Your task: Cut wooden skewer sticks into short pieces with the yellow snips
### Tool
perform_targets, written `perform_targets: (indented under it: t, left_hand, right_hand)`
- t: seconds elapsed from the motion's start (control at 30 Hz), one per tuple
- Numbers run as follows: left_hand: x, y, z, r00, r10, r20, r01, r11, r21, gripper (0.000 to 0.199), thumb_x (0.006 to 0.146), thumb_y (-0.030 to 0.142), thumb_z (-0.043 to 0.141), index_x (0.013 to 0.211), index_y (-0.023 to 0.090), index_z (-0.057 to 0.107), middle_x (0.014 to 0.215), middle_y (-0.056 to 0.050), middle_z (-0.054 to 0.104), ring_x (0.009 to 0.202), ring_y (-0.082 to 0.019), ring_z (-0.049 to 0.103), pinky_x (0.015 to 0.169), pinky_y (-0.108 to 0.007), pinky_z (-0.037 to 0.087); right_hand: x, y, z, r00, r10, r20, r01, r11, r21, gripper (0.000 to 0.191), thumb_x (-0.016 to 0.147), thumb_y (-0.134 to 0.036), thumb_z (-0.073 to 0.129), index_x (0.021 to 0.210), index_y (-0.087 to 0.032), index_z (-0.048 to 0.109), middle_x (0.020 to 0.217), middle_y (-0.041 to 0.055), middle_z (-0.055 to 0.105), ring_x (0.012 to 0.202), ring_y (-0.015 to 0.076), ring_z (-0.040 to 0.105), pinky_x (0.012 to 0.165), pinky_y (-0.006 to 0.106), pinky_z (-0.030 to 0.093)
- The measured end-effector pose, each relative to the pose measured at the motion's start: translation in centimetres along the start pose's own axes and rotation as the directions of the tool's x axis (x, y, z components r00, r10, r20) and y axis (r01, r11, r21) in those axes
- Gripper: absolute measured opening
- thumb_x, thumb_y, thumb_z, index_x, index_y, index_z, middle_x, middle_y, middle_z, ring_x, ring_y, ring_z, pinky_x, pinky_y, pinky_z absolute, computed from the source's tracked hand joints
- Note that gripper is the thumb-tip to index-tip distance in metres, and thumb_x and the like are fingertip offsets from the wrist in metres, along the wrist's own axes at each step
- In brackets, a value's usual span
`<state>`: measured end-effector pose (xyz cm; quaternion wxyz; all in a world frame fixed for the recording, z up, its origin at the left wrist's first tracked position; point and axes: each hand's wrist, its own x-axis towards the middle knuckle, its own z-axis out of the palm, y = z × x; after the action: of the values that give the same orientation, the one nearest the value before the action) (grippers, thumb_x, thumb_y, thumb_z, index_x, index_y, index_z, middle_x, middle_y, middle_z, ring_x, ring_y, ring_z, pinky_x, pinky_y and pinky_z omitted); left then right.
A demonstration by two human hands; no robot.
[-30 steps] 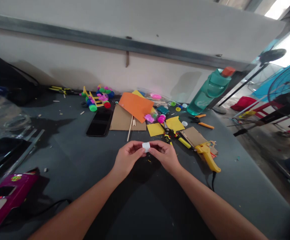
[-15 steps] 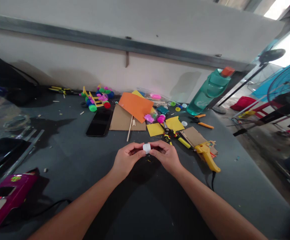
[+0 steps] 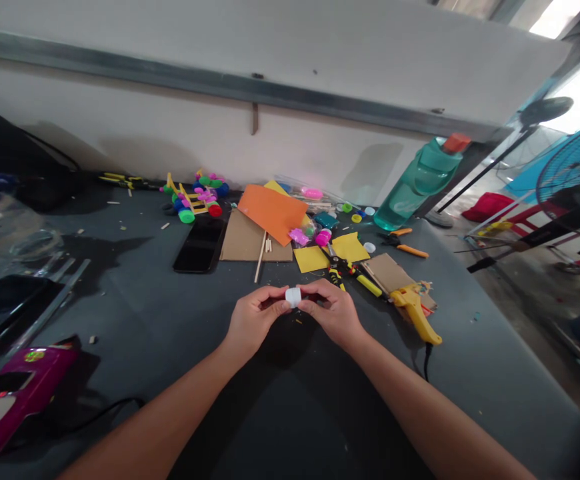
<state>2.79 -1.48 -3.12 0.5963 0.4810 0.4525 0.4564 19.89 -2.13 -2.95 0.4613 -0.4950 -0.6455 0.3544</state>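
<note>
Between the fingertips of both hands is a small white piece (image 3: 293,297) that looks like bottle caps set face to face, with a faint seam across it. My left hand (image 3: 257,317) pinches its left side with thumb and forefinger. On the other side, my right hand (image 3: 331,312) grips it the same way. The piece is held above the dark table (image 3: 270,413). Just beyond my right hand lie yellow-and-black pliers (image 3: 337,265). A thin wooden stick (image 3: 260,257) rests beyond my left hand.
A yellow glue gun (image 3: 417,313) lies on the right by cardboard (image 3: 381,272) and orange-handled pliers (image 3: 406,244). Behind are orange paper (image 3: 273,212), pink caps (image 3: 323,237) and a teal bottle (image 3: 417,187). Leftward are a phone (image 3: 199,247), a colourful model (image 3: 195,200) and a magenta device (image 3: 25,393).
Almost nothing differs. Both hands keep their pinch on the white piece, and the view has shifted very slightly.
</note>
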Motion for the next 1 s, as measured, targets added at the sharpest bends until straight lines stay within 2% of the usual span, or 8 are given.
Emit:
perform_targets:
  t: [0.3, 0.83, 0.9, 1.0]
  left_hand:
    - [-0.03, 0.02, 0.03, 1.0, -0.01, -0.015, 0.01, 1.0, 0.001, 0.021, 0.065, 0.026, 0.071, 0.085, 0.02, 0.069, 0.088, -0.002, 0.07, 0.078, -0.019, 0.066, 0.08, -0.036, 0.052]
    - [-0.02, 0.03, -0.05, 0.999, 0.031, -0.018, -0.03, 0.995, 0.093, 0.019, 0.067, 0.025, 0.07, 0.085, 0.02, 0.069, 0.092, -0.003, 0.07, 0.081, -0.019, 0.066, 0.082, -0.036, 0.051]
    - [0.02, 0.02, -0.03, 1.0, 0.022, -0.008, -0.021, 0.998, 0.067, 0.021, 0.067, 0.026, 0.07, 0.087, 0.02, 0.069, 0.094, -0.003, 0.069, 0.083, -0.019, 0.065, 0.084, -0.036, 0.051]
    - [0.07, 0.19, 0.12, 0.999, -0.03, 0.023, 0.031, 0.997, -0.065, 0.024, 0.067, 0.025, 0.07, 0.09, 0.018, 0.068, 0.095, -0.004, 0.068, 0.085, -0.018, 0.064, 0.084, -0.035, 0.051]
  right_hand:
    - [0.02, -0.04, -0.07, 0.998, -0.062, -0.006, 0.062, 0.996, -0.064, 0.019, 0.072, -0.029, 0.067, 0.091, -0.023, 0.068, 0.081, 0.0038, 0.064, 0.073, 0.0163, 0.059, 0.064, 0.03, 0.049]
    - [-0.17, 0.15, 0.06, 0.997, -0.079, -0.006, 0.078, 0.994, -0.078, 0.019, 0.073, -0.027, 0.067, 0.091, -0.023, 0.067, 0.081, 0.0032, 0.062, 0.071, 0.0153, 0.057, 0.064, 0.029, 0.048]
    - [-0.18, 0.06, 0.07, 0.998, -0.066, -0.013, 0.064, 0.994, -0.086, 0.018, 0.073, -0.027, 0.067, 0.091, -0.023, 0.067, 0.081, 0.0034, 0.062, 0.071, 0.0154, 0.057, 0.064, 0.029, 0.048]
    - [-0.15, 0.0, 0.14, 0.999, -0.031, -0.025, 0.029, 0.997, -0.073, 0.019, 0.074, -0.027, 0.066, 0.092, -0.022, 0.066, 0.084, 0.0039, 0.063, 0.073, 0.0158, 0.058, 0.066, 0.03, 0.049]
